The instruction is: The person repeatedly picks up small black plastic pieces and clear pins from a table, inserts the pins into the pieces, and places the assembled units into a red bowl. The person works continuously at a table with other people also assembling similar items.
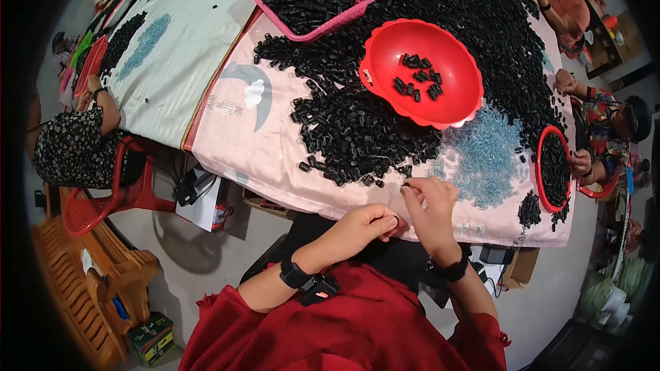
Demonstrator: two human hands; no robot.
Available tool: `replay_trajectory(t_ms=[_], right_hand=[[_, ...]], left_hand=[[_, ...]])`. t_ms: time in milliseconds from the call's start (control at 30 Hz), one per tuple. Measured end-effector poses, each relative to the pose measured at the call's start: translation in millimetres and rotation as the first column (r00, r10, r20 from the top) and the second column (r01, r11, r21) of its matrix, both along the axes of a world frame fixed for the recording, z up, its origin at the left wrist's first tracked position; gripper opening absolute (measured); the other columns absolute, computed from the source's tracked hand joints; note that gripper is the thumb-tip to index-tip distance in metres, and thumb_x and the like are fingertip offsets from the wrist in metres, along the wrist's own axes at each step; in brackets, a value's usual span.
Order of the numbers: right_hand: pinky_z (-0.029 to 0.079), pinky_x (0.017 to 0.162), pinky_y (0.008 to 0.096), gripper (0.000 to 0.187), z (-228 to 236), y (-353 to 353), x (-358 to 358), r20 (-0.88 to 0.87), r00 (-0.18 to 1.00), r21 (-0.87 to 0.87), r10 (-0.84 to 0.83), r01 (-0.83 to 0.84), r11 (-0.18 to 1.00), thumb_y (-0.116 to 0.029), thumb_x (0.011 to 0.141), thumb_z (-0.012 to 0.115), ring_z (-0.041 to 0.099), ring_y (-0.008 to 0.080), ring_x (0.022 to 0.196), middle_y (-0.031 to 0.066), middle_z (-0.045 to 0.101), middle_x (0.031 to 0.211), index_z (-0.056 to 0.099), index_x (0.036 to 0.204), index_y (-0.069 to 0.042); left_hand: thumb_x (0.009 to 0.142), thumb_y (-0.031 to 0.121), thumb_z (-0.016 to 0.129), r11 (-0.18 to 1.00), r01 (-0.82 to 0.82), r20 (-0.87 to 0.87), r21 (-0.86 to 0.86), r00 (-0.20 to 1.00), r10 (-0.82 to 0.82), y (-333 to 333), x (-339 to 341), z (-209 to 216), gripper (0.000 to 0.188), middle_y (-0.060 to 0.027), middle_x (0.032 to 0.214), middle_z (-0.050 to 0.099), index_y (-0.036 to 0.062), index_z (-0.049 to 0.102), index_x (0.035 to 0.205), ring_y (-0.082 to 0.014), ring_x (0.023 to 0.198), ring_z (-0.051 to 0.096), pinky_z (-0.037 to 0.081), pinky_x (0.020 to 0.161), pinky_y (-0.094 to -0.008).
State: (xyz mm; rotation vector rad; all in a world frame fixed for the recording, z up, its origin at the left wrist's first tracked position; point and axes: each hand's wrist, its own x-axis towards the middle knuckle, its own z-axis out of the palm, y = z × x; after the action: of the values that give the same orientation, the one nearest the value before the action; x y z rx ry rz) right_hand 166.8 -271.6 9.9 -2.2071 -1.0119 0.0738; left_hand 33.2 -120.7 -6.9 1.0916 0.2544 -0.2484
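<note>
Just over the table's near edge, my left hand (364,228) is closed, thumb pressed against the curled fingers; whatever it holds is hidden. Beside it my right hand (434,207) is raised with thumb and forefinger pinched together, and anything between them is too small to make out. Beyond my hands lies a heap of small black plastic cylinders (344,137). A spread of small clear bluish pieces (485,158) lies to the right of it. Behind both, a red scalloped bowl (450,45) holds several black pieces (417,79).
A pink basket (368,1) full of black pieces stands farther back. At right, a co-worker's hand (581,162) is by a red-rimmed tray (540,185). Another person (75,134) sits at left near a red chair (113,199). A wooden bench (89,288) stands lower left.
</note>
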Motion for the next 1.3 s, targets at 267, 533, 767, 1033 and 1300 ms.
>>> replay_trajectory(t_ms=[267, 533, 767, 1033, 1300], right_hand=[[0.035, 0.091, 0.0441, 0.017, -17, 19, 20, 0.395, 0.919, -0.056, 0.012, 0.011, 0.998, -0.01, 0.09, 0.076, 0.062, 0.0222, 0.091, 0.0033, 0.064, 0.091, 0.072, 0.106, -0.009], [0.034, 0.091, 0.0432, 0.02, -12, 25, 21, 0.431, 0.896, -0.177, 0.105, -0.03, 0.984, -0.01, 0.085, 0.081, 0.063, 0.0225, 0.092, 0.0026, 0.065, 0.091, 0.073, 0.104, -0.012], [0.036, 0.09, 0.0436, 0.02, -5, 16, 25, 0.329, 0.941, -0.071, 0.074, -0.053, 0.996, -0.01, 0.085, 0.081, 0.063, 0.0241, 0.091, 0.0042, 0.065, 0.092, 0.07, 0.102, -0.01], [0.043, 0.089, 0.036, 0.016, 41, -11, -2, -0.108, 0.993, 0.096, 0.037, -0.027, 0.995, -0.006, 0.089, 0.079, 0.066, 0.0235, 0.083, 0.0073, 0.071, 0.089, 0.075, 0.105, -0.006], [0.043, 0.09, 0.0362, 0.026, 62, -22, -25, 0.032, 0.998, 0.024, 0.063, -0.064, 0.998, -0.002, 0.088, 0.077, 0.069, 0.0229, 0.091, 0.0059, 0.075, 0.095, 0.079, 0.114, -0.007]], left_hand=[[0.111, 0.022, 0.061, 0.999, 0.024, -0.037, 0.048, 0.999, -0.022, 9, -4, 2, 0.029, -0.0003, 0.108, 0.071, 0.0018, 0.072, 0.129, -0.0079, 0.096, 0.063, 0.053, 0.089, -0.0255], [0.111, 0.02, 0.061, 0.998, 0.059, -0.023, 0.033, 0.998, -0.058, 8, 0, 5, 0.028, 0.0013, 0.104, 0.068, 0.002, 0.072, 0.129, -0.0071, 0.095, 0.061, 0.052, 0.088, -0.0247], [0.112, 0.018, 0.06, 0.994, -0.011, -0.021, -0.113, 1.0, 0.009, 9, -1, 7, 0.029, -0.0015, 0.108, 0.071, -0.0005, 0.071, 0.131, -0.0086, 0.097, 0.063, 0.053, 0.093, -0.0265], [0.111, 0.018, 0.062, 0.951, -0.076, 0.029, -0.3, 0.996, 0.089, 5, 1, 2, 0.032, -0.0051, 0.112, 0.072, -0.0031, 0.07, 0.133, -0.0116, 0.099, 0.066, 0.054, 0.094, -0.0275], [0.11, 0.016, 0.064, 0.988, -0.075, 0.019, -0.135, 0.997, 0.079, 0, 3, 17, 0.031, -0.0048, 0.114, 0.073, -0.0038, 0.069, 0.133, -0.0114, 0.103, 0.067, 0.054, 0.094, -0.0269]])
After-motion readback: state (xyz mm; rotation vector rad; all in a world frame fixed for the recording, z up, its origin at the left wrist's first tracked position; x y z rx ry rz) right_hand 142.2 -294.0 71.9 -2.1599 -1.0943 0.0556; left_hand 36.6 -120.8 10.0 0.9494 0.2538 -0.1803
